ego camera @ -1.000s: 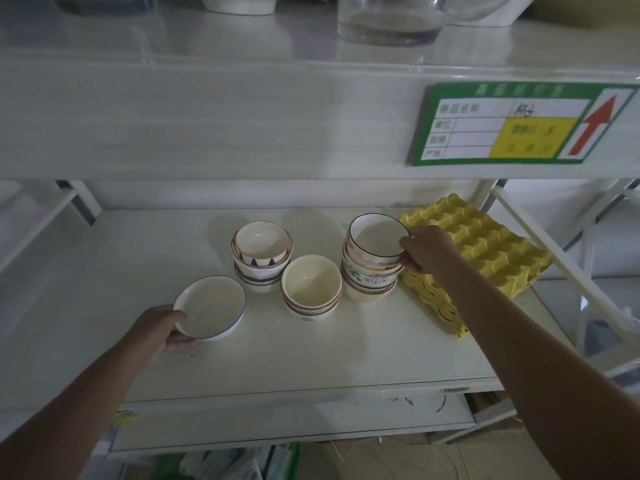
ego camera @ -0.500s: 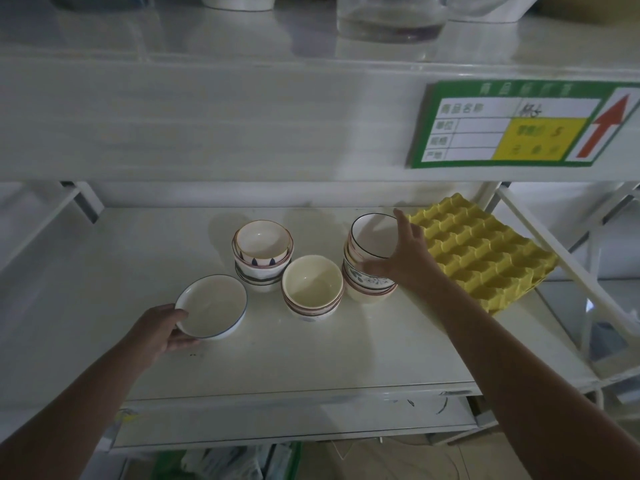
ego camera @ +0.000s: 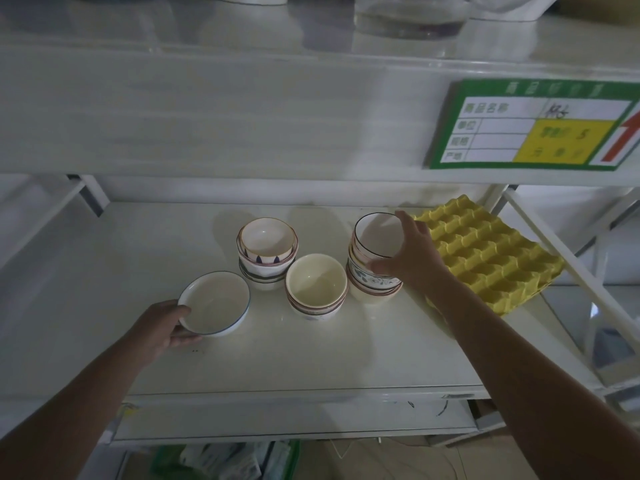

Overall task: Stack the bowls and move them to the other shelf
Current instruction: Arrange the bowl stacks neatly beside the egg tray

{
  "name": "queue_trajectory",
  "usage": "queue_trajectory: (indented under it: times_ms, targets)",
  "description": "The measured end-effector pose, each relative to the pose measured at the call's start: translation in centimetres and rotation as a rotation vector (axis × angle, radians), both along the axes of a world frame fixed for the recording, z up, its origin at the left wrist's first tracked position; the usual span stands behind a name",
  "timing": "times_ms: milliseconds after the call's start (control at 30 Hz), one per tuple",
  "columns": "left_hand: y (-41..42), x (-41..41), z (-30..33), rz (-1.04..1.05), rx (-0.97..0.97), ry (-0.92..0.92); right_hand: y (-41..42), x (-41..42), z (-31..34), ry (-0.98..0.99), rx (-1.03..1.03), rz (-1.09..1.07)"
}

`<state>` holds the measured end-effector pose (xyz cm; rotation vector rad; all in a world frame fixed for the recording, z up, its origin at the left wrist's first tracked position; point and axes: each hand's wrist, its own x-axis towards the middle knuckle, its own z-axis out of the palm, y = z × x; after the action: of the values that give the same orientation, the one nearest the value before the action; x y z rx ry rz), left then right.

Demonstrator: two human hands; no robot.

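On a white middle shelf (ego camera: 104,289) stand several bowls. Nearest the front left is a single shallow bowl (ego camera: 214,304) with a thin blue rim, white inside; the left hand (ego camera: 157,329) grasps its near-left edge, thumb over the rim and fingers curled beneath. Behind it and to the right stands a back stack of bowls (ego camera: 266,251), the top one white inside with dark triangle marks on its outer wall. In front of that, near the middle of the shelf, is a short stack (ego camera: 316,287) topped by a cream bowl with a reddish rim. Just to its right rises a taller right stack (ego camera: 372,261), its top bowl white with a dark rim. The right hand (ego camera: 414,256) grips this top bowl, thumb against the near wall and fingers reaching over the far rim. Just beside that stack, at the shelf's right end, lies a yellow egg tray (ego camera: 491,258). On the front edge of the upper shelf (ego camera: 242,109) is a green price label (ego camera: 533,124) with a red arrow.
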<state>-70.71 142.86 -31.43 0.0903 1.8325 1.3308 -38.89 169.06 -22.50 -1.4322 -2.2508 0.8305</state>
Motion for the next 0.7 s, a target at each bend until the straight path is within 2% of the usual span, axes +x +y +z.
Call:
queue_trajectory:
  times_ms: [367,533,700]
  targets:
    - [0.1,0.2,0.2,0.009,0.009,-0.006,0.1,0.4,-0.4,0.055,-0.016,0.030]
    - [0.2,0.3,0.3,0.014,-0.001,-0.016,0.3,0.7,-0.8,0.248,-0.105,-0.022]
    - [0.3,0.3,0.2,0.037,-0.014,-0.023,0.1,0.9,-2.2,0.360,-0.132,-0.083]
